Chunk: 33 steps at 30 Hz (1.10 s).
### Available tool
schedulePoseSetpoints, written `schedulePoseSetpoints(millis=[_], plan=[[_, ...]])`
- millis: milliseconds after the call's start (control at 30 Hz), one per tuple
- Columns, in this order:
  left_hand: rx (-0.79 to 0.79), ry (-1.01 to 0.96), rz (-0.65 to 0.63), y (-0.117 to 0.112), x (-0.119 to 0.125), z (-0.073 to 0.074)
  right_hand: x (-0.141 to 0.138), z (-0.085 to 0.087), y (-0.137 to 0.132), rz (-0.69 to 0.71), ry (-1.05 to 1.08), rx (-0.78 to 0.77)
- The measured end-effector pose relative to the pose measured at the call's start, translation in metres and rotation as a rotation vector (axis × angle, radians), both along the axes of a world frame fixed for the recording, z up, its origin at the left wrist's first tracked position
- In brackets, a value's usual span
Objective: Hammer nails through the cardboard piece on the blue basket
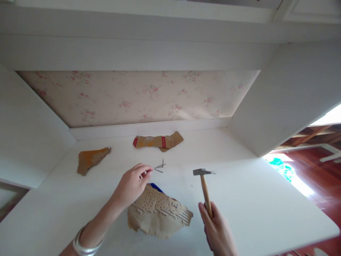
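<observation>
My right hand [217, 227] is wrapped round the wooden handle of a hammer [205, 183], its metal head raised in front of the hand. My left hand [134, 183] has its thumb and fingers pinched together beside a few thin nails [160, 166] on the white surface. The nail ends come right up to the fingertips; whether one is gripped I cannot make out. Just below the left hand lies a torn piece of corrugated cardboard [157, 217], with rows of small holes and several nail heads at its right. A blue edge [156, 187] shows behind it.
Further back on the white surface [255, 199] lies a cardboard strip [151, 141] with red print. Another torn cardboard piece [92, 160] is at the left. White side panels [279, 89] and a flowered back wall [149, 96] enclose the surface; its edge ends at the right.
</observation>
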<state>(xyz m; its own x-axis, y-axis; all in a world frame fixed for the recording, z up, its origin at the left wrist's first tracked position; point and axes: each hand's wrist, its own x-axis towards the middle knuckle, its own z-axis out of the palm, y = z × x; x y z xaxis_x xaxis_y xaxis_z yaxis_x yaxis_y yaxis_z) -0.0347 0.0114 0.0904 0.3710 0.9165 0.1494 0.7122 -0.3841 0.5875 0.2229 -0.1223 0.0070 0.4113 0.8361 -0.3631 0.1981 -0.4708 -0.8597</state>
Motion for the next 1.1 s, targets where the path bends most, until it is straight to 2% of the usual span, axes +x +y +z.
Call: schedulePoseSetpoints(millis=[67,133,233,367,600,700,833,967,1100], plan=[[-0.085,0.174,-0.103,0.034,0.002,-0.011,-0.003,0.002,-0.003,-0.005,0.006,0.009],[-0.132,0.23,-0.183,0.065,0.006,-0.026,-0.008,0.004,-0.008,-0.002,0.004,0.01],[-0.163,0.295,-0.271,0.093,0.015,-0.048,-0.017,0.003,-0.015,-0.001,-0.019,-0.009],[-0.131,0.334,-0.311,0.102,0.022,-0.067,-0.024,0.002,-0.02,-0.03,-0.021,-0.017],[-0.116,0.317,-0.31,0.101,0.02,-0.083,-0.034,0.011,-0.01,-0.044,0.133,0.055],[-0.117,0.27,-0.286,0.099,0.017,-0.082,-0.038,0.015,-0.003,-0.054,0.189,0.066],[-0.088,0.179,-0.203,0.096,0.007,-0.074,-0.037,0.022,0.003,-0.059,0.213,0.07],[-0.042,0.076,-0.078,0.089,-0.011,-0.057,-0.03,0.029,0.006,-0.003,0.2,0.085],[-0.009,-0.04,-0.039,0.061,-0.026,-0.033,-0.027,0.031,0.012,0.035,0.199,0.102]])
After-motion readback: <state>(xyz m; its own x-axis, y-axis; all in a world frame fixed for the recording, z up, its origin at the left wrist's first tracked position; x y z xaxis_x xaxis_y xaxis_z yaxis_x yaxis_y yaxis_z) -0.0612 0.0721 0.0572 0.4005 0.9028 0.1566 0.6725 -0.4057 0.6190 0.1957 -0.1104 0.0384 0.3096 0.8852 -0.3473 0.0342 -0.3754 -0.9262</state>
